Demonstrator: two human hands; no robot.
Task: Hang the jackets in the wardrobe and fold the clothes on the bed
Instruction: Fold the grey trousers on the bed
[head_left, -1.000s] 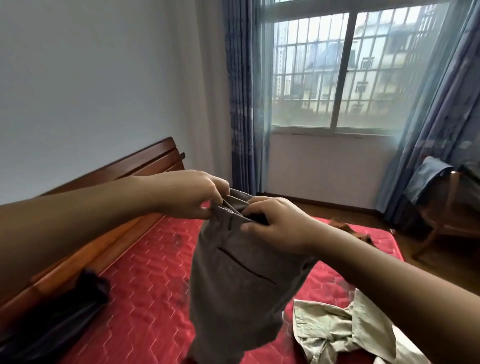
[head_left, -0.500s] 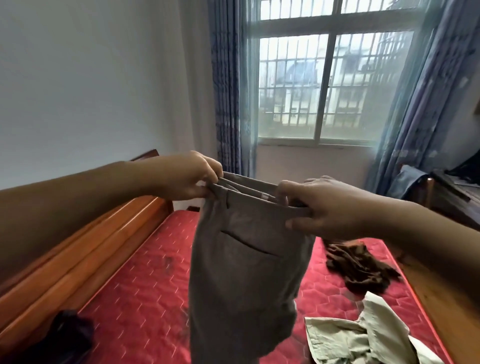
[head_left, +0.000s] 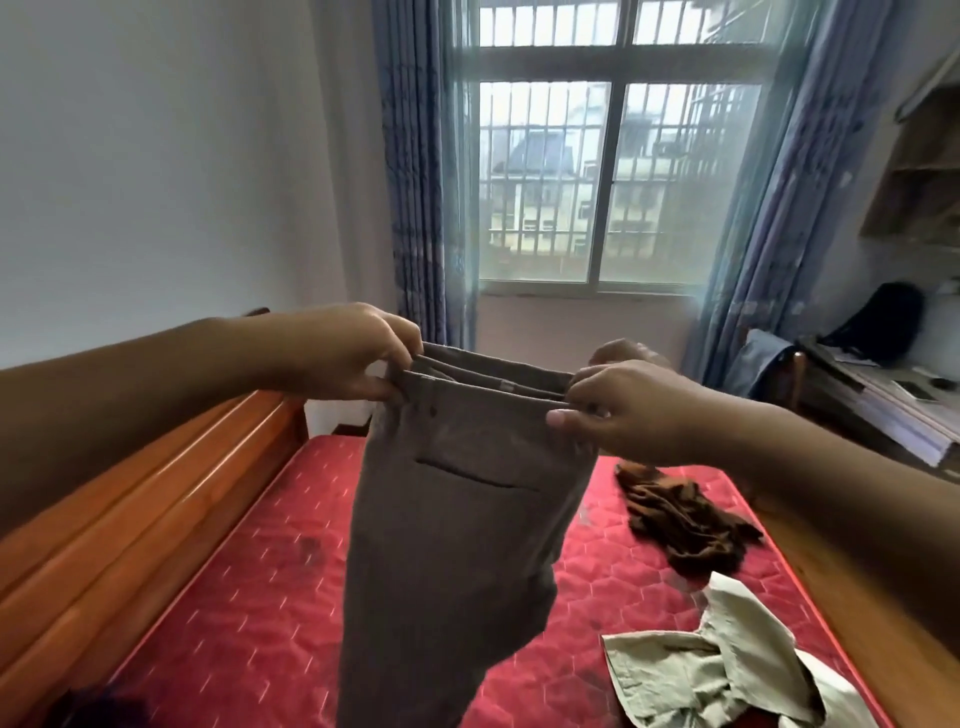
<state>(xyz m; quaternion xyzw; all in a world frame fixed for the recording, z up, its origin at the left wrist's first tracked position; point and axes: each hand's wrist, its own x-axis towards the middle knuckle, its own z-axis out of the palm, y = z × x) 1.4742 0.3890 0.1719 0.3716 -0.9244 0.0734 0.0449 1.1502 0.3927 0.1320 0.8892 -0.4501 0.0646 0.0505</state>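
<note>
A pair of grey-brown trousers hangs in the air over the bed, back pocket facing me. My left hand pinches the left end of the waistband. My right hand pinches the right end, so the waistband is stretched flat between them. The trouser legs drop below the frame's lower edge. On the red mattress lie a crumpled brown garment to the right and a pale khaki garment at the near right.
A wooden headboard runs along the bed's left side by the white wall. Straight ahead, blue curtains frame a barred window. At the right stand a chair with blue cloth and a cluttered desk. A dark garment shows at the lower left.
My hands have moved apart along the waistband, spreading it wide. The view has tilted up and right, bringing the brown garment and the desk into sight.
</note>
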